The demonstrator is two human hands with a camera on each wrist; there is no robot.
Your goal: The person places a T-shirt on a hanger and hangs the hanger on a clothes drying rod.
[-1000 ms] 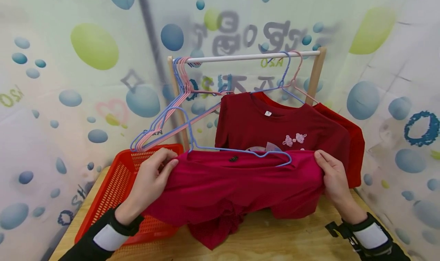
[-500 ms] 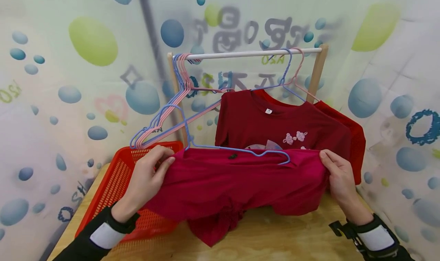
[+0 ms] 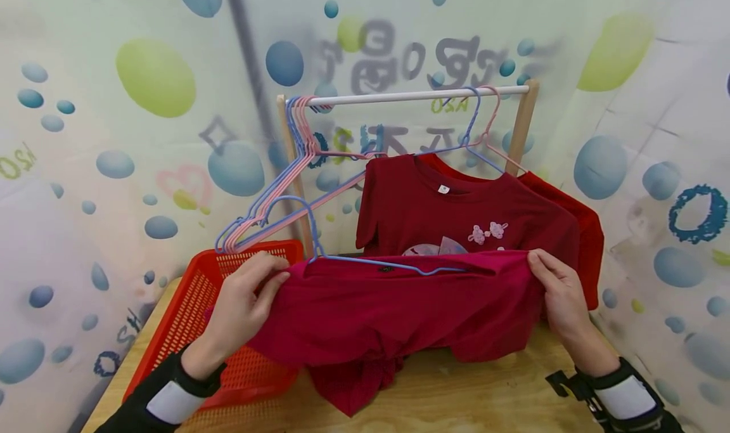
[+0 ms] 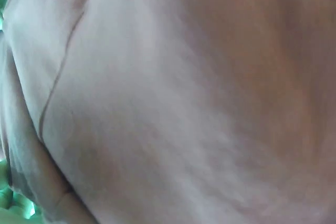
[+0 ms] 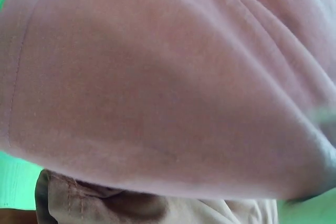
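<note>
A magenta shirt [image 3: 410,319] is stretched between both hands in the head view, its neckline upward and its lower part hanging bunched. My left hand [image 3: 242,303] pinches its left shoulder; my right hand [image 3: 561,287] pinches the right shoulder between thumb and fingers. A blue clothes hanger [image 3: 365,260] lies in the neckline. Its hook stands up at the left, and both arm ends are hidden by the cloth. Pale-looking shirt cloth [image 4: 157,98] fills the left wrist view. In the right wrist view, a stitched sleeve [image 5: 131,87] covers most of the picture.
Behind the shirt stands a rack with a white rail [image 3: 416,96]. Several blue and pink hangers [image 3: 274,186] hang at its left. A dark red shirt [image 3: 410,211] and a brighter red garment [image 3: 590,249] hang at its right. A red basket [image 3: 182,312] sits on the wooden table [image 3: 456,401].
The blue hanger has sunk into the neckline; its right end, earlier lying over the shirt's front, is now hidden inside. Both hands keep their hold on the shoulders.
</note>
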